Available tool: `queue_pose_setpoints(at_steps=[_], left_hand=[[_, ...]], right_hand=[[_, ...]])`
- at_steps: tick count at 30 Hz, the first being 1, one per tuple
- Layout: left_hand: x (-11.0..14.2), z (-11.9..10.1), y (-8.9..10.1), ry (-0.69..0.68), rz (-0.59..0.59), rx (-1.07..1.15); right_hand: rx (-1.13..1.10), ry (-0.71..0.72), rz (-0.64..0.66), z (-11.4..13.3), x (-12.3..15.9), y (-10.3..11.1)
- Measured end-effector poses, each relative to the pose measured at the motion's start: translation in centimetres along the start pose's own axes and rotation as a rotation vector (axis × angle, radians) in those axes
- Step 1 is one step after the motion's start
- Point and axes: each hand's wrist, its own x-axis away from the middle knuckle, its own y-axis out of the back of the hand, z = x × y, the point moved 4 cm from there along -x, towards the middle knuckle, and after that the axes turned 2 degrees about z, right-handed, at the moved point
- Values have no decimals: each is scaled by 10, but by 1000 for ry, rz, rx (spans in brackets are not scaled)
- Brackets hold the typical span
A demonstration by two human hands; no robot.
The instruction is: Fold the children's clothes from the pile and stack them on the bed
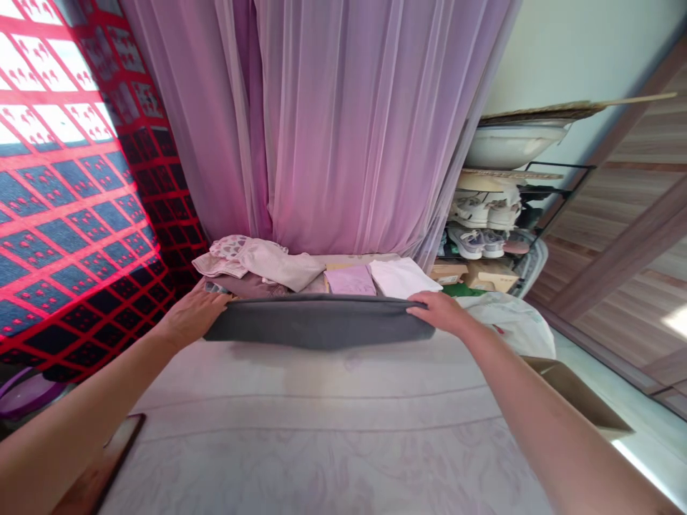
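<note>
A folded dark grey cloth (319,323) lies across the far part of a pale mattress (322,429). My left hand (196,313) rests flat on its left end, fingers stretched over the fold. My right hand (437,310) grips the cloth's right end, fingers curled on the top edge. Behind the grey cloth lie a beige crumpled garment (268,261), a folded pink piece (350,280) and a folded white piece (401,277).
A pink sheer curtain (343,121) hangs straight ahead. A red and black patterned curtain (64,186) covers the left. A shoe rack (494,222) with a white basin on top stands at right, above cardboard boxes (580,397) and a white bag (509,322).
</note>
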Motion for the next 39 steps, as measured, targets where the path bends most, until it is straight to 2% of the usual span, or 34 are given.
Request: queue_pose_setpoints(at_steps=[2, 4, 6, 10, 12, 14, 20, 24, 27, 31, 34, 39], left_hand=[[19, -4, 15, -106, -18, -76], [45, -13, 15, -155, -36, -103], [75, -28, -3, -183, -17, -133], [133, -58, -50, -204, 23, -167], [152, -65, -61, -188, 38, -147], [162, -66, -64, -160, 36, -121], [166, -70, -58, -91, 85, -86], [155, -78, -50, -23, 237, -56], [143, -78, -43, -30, 321, -8], [137, -70, -40, -52, 340, 80], [142, -64, -42, -59, 327, 123], [156, -65, -44, -99, 277, 38]], right_hand=[[75, 42, -233, 8, 21, 19], [147, 65, -343, 15, 49, 15], [227, 57, -358, 21, 80, -8], [312, 92, -267, 29, 133, -62], [322, 98, -235, 29, 149, -76], [322, 94, -227, 28, 158, -80], [283, 56, -222, 28, 164, -81], [256, 13, -172, 33, 165, -79], [221, 22, -111, 36, 162, -74], [139, 54, -49, 36, 157, -69], [136, 53, -76, 33, 157, -69], [161, 65, -98, 36, 165, -73]])
